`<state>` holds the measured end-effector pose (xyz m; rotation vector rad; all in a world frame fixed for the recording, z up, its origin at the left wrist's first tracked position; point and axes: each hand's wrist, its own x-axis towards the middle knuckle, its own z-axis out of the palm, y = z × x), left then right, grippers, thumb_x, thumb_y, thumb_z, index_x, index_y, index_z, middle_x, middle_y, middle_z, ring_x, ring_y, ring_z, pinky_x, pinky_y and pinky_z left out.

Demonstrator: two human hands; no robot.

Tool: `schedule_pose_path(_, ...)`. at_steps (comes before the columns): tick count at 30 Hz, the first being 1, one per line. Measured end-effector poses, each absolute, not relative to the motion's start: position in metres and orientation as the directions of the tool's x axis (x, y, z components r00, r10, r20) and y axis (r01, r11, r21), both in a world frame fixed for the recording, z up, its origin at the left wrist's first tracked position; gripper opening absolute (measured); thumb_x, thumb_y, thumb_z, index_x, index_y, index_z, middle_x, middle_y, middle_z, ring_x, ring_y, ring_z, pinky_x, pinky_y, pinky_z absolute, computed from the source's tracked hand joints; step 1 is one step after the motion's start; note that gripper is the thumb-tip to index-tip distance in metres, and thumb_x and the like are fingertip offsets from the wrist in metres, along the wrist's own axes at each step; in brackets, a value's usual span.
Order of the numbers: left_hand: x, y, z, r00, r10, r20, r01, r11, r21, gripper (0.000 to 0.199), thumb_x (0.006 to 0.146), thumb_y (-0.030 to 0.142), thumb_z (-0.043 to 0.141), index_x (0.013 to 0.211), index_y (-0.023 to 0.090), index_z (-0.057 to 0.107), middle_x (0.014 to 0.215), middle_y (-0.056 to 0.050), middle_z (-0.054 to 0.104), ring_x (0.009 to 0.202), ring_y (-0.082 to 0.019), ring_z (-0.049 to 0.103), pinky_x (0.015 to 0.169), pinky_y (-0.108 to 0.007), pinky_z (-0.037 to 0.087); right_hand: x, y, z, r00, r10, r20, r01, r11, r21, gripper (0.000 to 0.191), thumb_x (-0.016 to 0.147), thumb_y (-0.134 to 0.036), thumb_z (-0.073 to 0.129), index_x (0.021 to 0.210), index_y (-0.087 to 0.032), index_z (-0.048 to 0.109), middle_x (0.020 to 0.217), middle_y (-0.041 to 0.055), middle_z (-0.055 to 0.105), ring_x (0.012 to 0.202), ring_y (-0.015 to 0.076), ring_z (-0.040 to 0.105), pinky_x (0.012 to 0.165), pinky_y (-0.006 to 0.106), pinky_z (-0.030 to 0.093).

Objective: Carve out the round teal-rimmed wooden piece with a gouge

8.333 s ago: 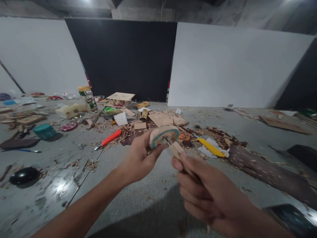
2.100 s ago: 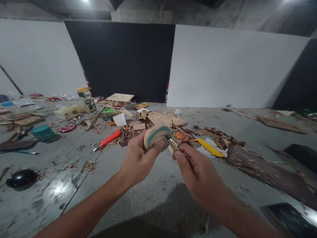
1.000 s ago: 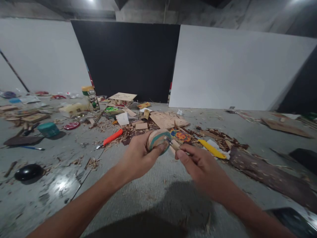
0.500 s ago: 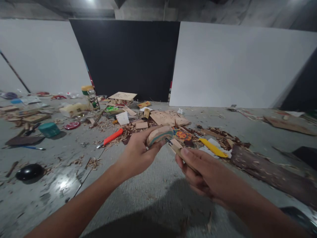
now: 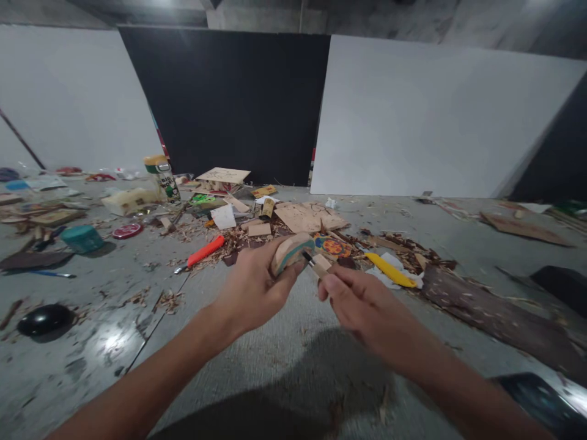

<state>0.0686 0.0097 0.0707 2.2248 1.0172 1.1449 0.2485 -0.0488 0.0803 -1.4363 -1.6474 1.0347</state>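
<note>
My left hand [image 5: 252, 287] is closed around a small rounded piece of carved wood [image 5: 291, 252] with a teal stripe along its side. Part of that piece is hidden by the fingers and thumb. My right hand [image 5: 362, 299] grips a wood carving tool [image 5: 321, 266] by its pale wooden handle. The tool's dark metal end points left and meets the right side of the wood piece; its very tip cannot be made out. Both hands are raised above the concrete floor. Behind them lies a brightly painted flat piece [image 5: 332, 246] among shavings.
An orange utility knife [image 5: 205, 250] lies left of the hands, a yellow one [image 5: 391, 270] to the right. Bark [image 5: 495, 318] stretches across the right side. A bottle [image 5: 162, 178], a teal container [image 5: 82, 239] and a black shiny object [image 5: 44, 320] are at left. Wood shavings are scattered around.
The view has shifted slightly, so the surroundings sit further left. My right hand has turned a little, hiding more of the tool's handle. Both hands keep their holds.
</note>
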Motion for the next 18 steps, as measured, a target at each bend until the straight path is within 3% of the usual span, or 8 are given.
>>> schedule_pose_path(2,0.069,0.01,0.07,0.398,0.764,0.508,0.37,-0.641,0.673,0.025,0.09,0.028,0.057,0.11,0.015,0.067,0.085,-0.002,0.069,0.074,-0.015,0.057,0.069,-0.028,0.046,0.251,-0.049,0.082,-0.253,0.937,-0.239,0.261,-0.172,-0.95,0.038,0.096,-0.055,0.027,0.081,-0.026,0.049,0.043,-0.0116,0.02,0.036,0.0117,0.015,0.036,0.024,0.019)
schedule_pose_path(3,0.069,0.011,0.069,0.402,0.77,0.495,0.349,-0.628,0.695,0.023,0.09,0.028,0.058,0.106,0.015,0.067,0.087,-0.003,0.069,0.076,-0.015,0.057,0.071,-0.028,0.046,0.252,-0.048,0.082,-0.28,0.921,-0.27,0.233,-0.208,-0.95,0.04,0.096,-0.056,0.025,0.082,-0.027,0.048,0.042,-0.0124,0.018,0.035,0.0117,0.012,0.035,0.024,0.019)
schedule_pose_path(5,0.07,0.012,0.067,0.423,0.798,0.43,0.28,-0.566,0.775,0.021,0.09,0.032,0.06,0.099,0.014,0.066,0.086,-0.004,0.068,0.076,-0.015,0.057,0.07,-0.028,0.046,0.253,-0.047,0.078,-0.205,0.974,-0.099,0.351,-0.021,-0.936,0.036,0.096,-0.053,0.034,0.079,-0.025,0.049,0.045,-0.0104,0.027,0.037,0.0108,0.019,0.038,0.024,0.02)
schedule_pose_path(7,0.072,0.015,0.062,0.469,0.815,0.342,0.151,-0.455,0.877,0.024,0.09,0.037,0.061,0.097,0.014,0.065,0.086,-0.004,0.067,0.078,-0.015,0.058,0.07,-0.027,0.047,0.255,-0.045,0.073,-0.13,0.971,0.203,0.569,0.24,-0.786,0.03,0.093,-0.044,0.047,0.073,-0.022,0.051,0.051,-0.0066,0.038,0.044,0.0103,0.03,0.044,0.025,0.023)
schedule_pose_path(9,0.075,0.018,0.057,0.513,0.814,0.272,0.008,-0.322,0.947,0.028,0.089,0.041,0.063,0.099,0.015,0.065,0.088,-0.004,0.066,0.079,-0.015,0.058,0.07,-0.027,0.048,0.256,-0.043,0.071,-0.11,0.924,0.365,0.677,0.338,-0.653,0.027,0.092,-0.038,0.051,0.071,-0.021,0.052,0.056,-0.0042,0.045,0.049,0.0108,0.037,0.047,0.026,0.026)
schedule_pose_path(14,0.081,0.022,0.051,0.486,0.861,0.147,-0.249,-0.024,0.968,0.028,0.08,0.035,0.075,0.098,0.016,0.066,0.091,-0.005,0.068,0.078,-0.015,0.061,0.072,-0.027,0.051,0.262,-0.044,0.077,-0.049,0.935,0.352,0.622,0.304,-0.722,0.034,0.097,-0.046,0.041,0.073,-0.022,0.049,0.055,-0.0055,0.039,0.047,0.0111,0.036,0.043,0.026,0.026)
schedule_pose_path(18,0.083,0.021,0.055,0.507,0.861,0.048,-0.471,0.23,0.852,0.023,0.082,0.027,0.069,0.101,0.014,0.065,0.093,-0.009,0.071,0.08,-0.019,0.066,0.077,-0.033,0.055,0.26,-0.043,0.073,-0.04,0.955,0.294,0.591,0.26,-0.763,0.023,0.093,-0.044,0.049,0.087,-0.022,0.051,0.059,-0.0054,0.047,0.049,0.0117,0.042,0.045,0.025,0.031)
